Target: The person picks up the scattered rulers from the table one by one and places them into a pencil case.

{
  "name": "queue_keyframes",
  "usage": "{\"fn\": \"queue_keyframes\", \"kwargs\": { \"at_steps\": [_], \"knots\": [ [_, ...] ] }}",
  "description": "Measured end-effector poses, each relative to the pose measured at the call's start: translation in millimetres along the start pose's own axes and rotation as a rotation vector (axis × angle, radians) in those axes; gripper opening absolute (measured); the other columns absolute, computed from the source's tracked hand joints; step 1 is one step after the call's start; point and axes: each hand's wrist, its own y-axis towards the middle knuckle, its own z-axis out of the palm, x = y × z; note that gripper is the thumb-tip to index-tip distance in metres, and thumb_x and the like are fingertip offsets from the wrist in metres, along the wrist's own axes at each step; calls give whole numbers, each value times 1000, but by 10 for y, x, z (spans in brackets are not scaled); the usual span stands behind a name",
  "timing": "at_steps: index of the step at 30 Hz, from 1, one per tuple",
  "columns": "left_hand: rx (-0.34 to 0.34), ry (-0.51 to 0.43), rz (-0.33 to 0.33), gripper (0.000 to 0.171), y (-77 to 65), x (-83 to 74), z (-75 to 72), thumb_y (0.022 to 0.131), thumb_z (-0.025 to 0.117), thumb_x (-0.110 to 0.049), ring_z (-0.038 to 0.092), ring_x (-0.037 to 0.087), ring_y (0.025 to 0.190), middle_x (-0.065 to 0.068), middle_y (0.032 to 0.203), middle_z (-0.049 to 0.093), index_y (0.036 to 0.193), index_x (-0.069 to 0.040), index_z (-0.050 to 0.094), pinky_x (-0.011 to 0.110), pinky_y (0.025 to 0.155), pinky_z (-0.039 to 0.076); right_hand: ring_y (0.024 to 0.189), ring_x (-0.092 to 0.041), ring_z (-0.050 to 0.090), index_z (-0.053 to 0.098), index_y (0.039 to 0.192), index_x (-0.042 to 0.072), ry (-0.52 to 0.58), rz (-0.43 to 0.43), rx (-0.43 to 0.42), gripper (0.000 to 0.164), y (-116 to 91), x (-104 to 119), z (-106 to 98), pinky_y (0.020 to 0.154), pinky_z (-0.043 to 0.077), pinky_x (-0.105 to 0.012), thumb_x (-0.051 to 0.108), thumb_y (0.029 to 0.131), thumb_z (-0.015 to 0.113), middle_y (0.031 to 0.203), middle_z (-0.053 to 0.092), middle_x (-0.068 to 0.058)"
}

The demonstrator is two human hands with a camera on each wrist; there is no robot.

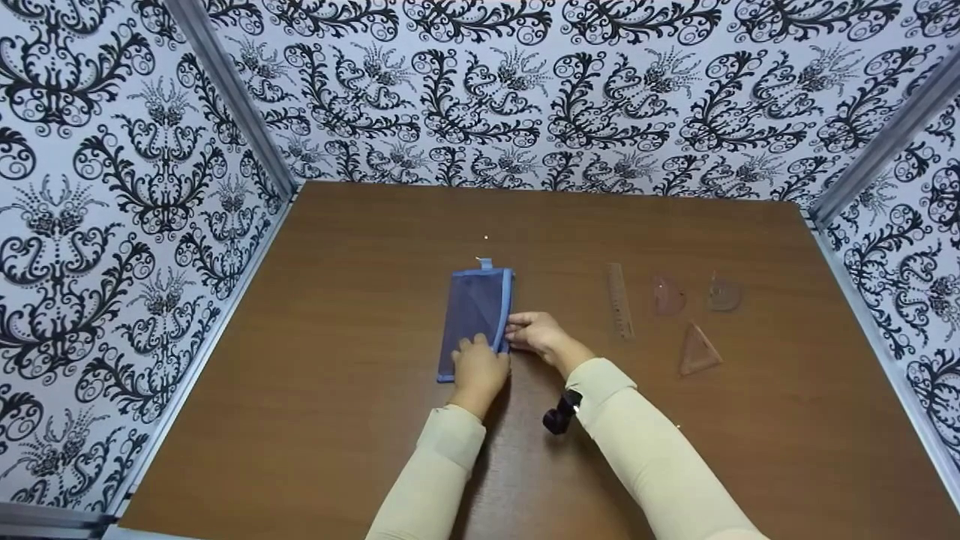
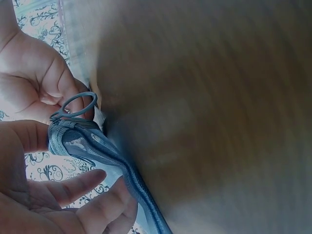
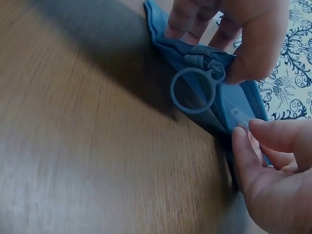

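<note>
A blue mesh zipper pouch (image 1: 472, 307) lies lengthwise on the table, its blue-trimmed edge towards the right. My left hand (image 1: 481, 369) grips the near end, its thumb at the zipper's end tab beside a blue pull ring (image 3: 193, 90). From the right side, my right hand (image 1: 536, 335) pinches the zipper edge (image 3: 222, 109) between thumb and forefinger. The zipper gapes there, and a small clear strip (image 3: 239, 115) shows in the gap by the right fingertips. Part of the pouch's near end is hidden under the left hand in the head view.
Right of the pouch lie a clear ruler (image 1: 619, 301), a pinkish protractor-like piece (image 1: 667, 296), a clear rounded piece (image 1: 724, 294) and an orange-tinted set square (image 1: 699, 351). Patterned walls (image 1: 480, 97) border the brown table (image 1: 337, 435). A small blue tab (image 1: 486, 263) sticks out at the pouch's far end.
</note>
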Motion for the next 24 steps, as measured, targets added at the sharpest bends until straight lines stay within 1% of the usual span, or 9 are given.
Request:
{"fn": "queue_keyframes", "kwargs": {
  "at_steps": [4, 10, 14, 18, 24],
  "knots": [
    [-2, 5, 4, 44, 5, 4, 11, 85, 64, -23, 53, 44, 105, 27, 116, 57, 118, 7, 58, 49, 92, 39, 75, -9, 61, 51, 127, -17, -47, -4, -32, 42, -3, -8, -8, 77, 55, -28, -17, 84, 55, 85, 65, -4],
    [-15, 24, 26, 40, 14, 16, 16, 85, 65, -23, 54, 42, 102, 26, 110, 59, 112, 6, 59, 49, 90, 39, 74, -9, 61, 59, 118, -14, -98, -25, -91, 33, -13, -19, -9, 74, 55, -28, -12, 85, 60, 79, 65, -2],
    [-9, 7, 6, 41, 19, 15, 13, 85, 65, -23, 53, 45, 101, 27, 112, 57, 114, 6, 58, 49, 89, 42, 73, -10, 63, 62, 112, -13, -123, -51, -120, 28, -25, -26, 4, 74, 56, -29, -10, 85, 61, 78, 66, -1],
    [7, 1, -1, 43, 21, 17, 14, 86, 65, -22, 53, 46, 102, 28, 114, 55, 117, 6, 57, 50, 89, 42, 74, -12, 63, 62, 110, -15, -165, -70, -108, 28, -37, -31, 22, 73, 56, -31, -11, 83, 63, 78, 66, -2],
    [16, -7, 22, 47, 23, 34, 21, 86, 64, -22, 52, 45, 107, 29, 118, 55, 120, 9, 56, 51, 93, 38, 75, -12, 64, 61, 112, -15, -185, -67, -72, 30, -57, -11, 42, 74, 56, -34, -12, 82, 63, 82, 69, -7]
  ]
}}
